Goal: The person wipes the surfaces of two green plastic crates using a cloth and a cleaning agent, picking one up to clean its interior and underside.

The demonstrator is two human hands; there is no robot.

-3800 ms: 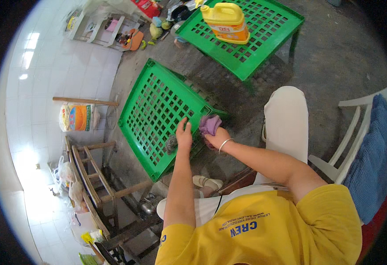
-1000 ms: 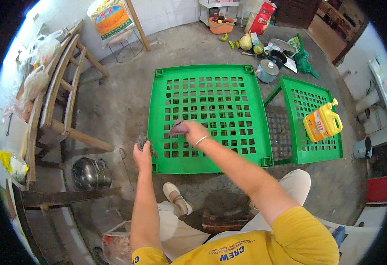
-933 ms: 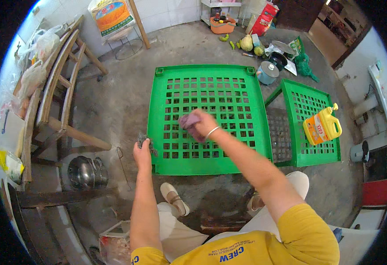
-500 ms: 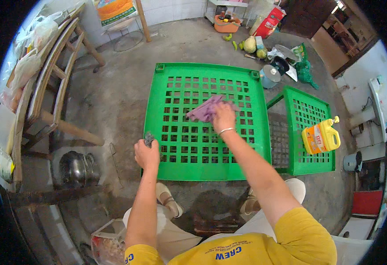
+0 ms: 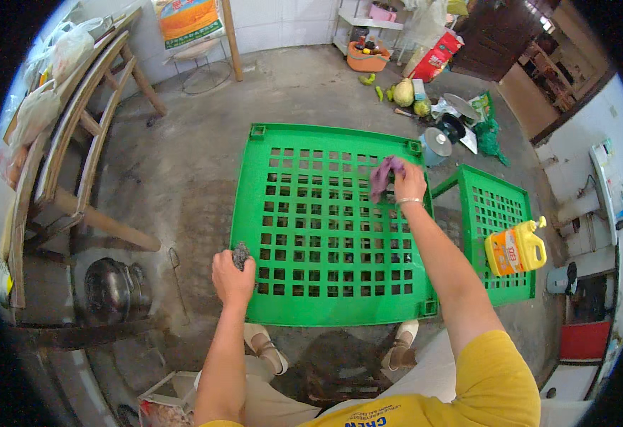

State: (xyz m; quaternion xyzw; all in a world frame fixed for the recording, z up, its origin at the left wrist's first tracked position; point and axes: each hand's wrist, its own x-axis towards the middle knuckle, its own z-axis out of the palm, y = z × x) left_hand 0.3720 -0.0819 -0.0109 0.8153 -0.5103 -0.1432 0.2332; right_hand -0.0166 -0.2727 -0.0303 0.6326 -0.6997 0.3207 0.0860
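Observation:
In front of me is a green plastic rack shelf (image 5: 340,309) with a grid of square holes. My right hand (image 5: 409,181) is closed on a crumpled purple cloth (image 5: 382,175) at the shelf's far right part; the cloth hangs from my fingers over the grid. At the left edge of the shelf, my left hand (image 5: 232,277) is closed round a grey steel wool scrubber (image 5: 241,255), whose top shows above the fingers. A second green shelf (image 5: 523,285) stands to the right, and a yellow detergent jug (image 5: 514,247) with a pump top rests on it.
A wooden frame (image 5: 91,121) leans along the left side, near a dark metal pot (image 5: 112,288). At the back right lie a pale gourd (image 5: 403,92), a blue-grey canister (image 5: 436,142) and a red bag (image 5: 436,57). An orange basket (image 5: 368,60) stands farther back.
My right hand has moved right with the purple cloth, from the shelf's middle toward its far right corner. My left hand stays at the left edge. The shelf sits lower in view.

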